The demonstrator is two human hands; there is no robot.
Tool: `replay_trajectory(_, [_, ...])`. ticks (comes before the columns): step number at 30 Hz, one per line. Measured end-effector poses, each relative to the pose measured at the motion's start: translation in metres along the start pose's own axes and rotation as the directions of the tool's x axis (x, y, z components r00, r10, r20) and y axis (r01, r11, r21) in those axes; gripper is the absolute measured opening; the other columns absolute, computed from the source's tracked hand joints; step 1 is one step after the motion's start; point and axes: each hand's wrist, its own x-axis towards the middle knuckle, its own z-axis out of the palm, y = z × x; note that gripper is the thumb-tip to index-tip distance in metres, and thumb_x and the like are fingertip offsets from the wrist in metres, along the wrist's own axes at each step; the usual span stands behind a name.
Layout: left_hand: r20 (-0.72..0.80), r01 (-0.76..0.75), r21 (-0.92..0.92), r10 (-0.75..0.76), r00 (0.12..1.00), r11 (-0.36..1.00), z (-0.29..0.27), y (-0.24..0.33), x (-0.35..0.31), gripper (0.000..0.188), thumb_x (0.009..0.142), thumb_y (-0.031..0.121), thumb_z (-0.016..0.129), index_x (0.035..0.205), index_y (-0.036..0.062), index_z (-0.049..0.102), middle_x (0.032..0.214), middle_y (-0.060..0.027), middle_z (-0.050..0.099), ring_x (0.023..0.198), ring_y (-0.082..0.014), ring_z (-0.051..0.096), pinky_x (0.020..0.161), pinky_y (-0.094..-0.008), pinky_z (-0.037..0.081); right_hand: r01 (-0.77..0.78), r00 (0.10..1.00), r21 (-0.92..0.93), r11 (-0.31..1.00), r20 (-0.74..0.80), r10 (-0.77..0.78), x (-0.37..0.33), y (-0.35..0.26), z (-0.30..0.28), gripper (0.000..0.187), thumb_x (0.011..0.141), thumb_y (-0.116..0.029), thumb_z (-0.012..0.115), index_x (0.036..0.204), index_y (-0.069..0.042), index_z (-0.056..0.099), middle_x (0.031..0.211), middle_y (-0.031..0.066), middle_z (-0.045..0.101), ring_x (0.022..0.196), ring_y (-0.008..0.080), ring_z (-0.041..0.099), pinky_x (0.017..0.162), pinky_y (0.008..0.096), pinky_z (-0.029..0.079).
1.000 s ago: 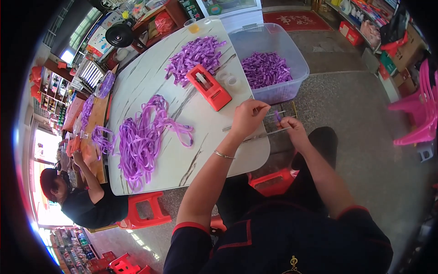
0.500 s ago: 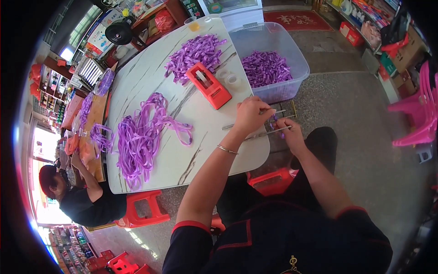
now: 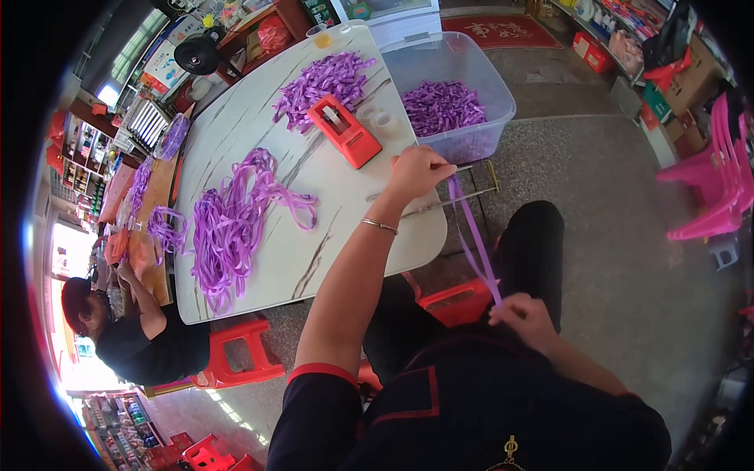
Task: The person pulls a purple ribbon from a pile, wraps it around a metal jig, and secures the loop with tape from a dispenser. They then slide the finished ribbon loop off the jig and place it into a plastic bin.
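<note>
A strand of purple ribbon (image 3: 476,235) runs taut in a narrow loop between my two hands, past the table's right edge. My left hand (image 3: 420,171) is closed in a pinch on its upper end, close to two thin metal rods (image 3: 470,196) that jut out over the edge. Lower down, in front of my body, my right hand (image 3: 526,318) grips the other end between its fingers. A heap of long purple ribbons (image 3: 228,235) lies on the marble-patterned table (image 3: 345,259). Farther off is a pile of short purple ribbon pieces (image 3: 322,86).
Beside that pile stands a red tape dispenser (image 3: 345,133). A clear plastic bin (image 3: 503,118) of purple pieces sits off the table's far right. Red stools (image 3: 239,353) are near the table. Another person (image 3: 141,330) sits at the left. Pink chairs (image 3: 715,180) stand at right.
My right hand has moved from beside the rods down toward my body, drawing the ribbon out into a long loop. My left hand stays near the rods. The view has shifted slightly.
</note>
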Motion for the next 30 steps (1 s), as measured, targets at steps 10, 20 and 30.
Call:
replay_trajectory(10, [0.032, 0.045, 0.013, -0.046, 0.998, 0.999, 0.004, -0.002, 0.001, 0.025, 0.075, 0.035, 0.064, 0.081, 0.0108, 0.069, 0.073, -0.0043, 0.060, 0.070, -0.0171, 0.056, 0.063, -0.0334, 0.037, 0.311, 0.942, -0.192, 0.931, -0.070, -0.329, -0.051, 0.004, 0.004, 0.004, 0.075, -0.009, 0.064, 0.077, -0.006, 0.067, 0.094, 0.0074, 0.057, 0.099, 0.0177, 0.049, 0.084, 0.0290, 0.039])
replay_trajectory(20, [0.062, 0.094, -0.134, -0.087, 0.994, 0.986, 0.006, -0.006, 0.000, 0.022, 0.073, 0.036, 0.065, 0.078, 0.0149, 0.070, 0.072, -0.0021, 0.063, 0.075, -0.0223, 0.058, 0.074, -0.0406, 0.035, 0.123, 0.990, 0.039, 0.992, -0.078, -0.119, -0.058, 0.026, 0.010, 0.006, 0.078, -0.011, 0.064, 0.079, -0.007, 0.068, 0.080, 0.0023, 0.051, 0.082, 0.0143, 0.047, 0.073, 0.0254, 0.037])
replay_trajectory(30, [0.024, 0.066, -0.106, -0.064, 0.998, 0.992, 0.009, -0.008, 0.003, 0.022, 0.072, 0.036, 0.066, 0.077, 0.0146, 0.070, 0.076, -0.0024, 0.062, 0.078, -0.0214, 0.058, 0.073, -0.0421, 0.034, -0.037, 0.998, 0.154, 0.987, -0.037, 0.043, -0.057, 0.019, 0.010, 0.007, 0.078, -0.011, 0.063, 0.081, -0.007, 0.068, 0.078, 0.0015, 0.050, 0.082, 0.0117, 0.046, 0.076, 0.0235, 0.037])
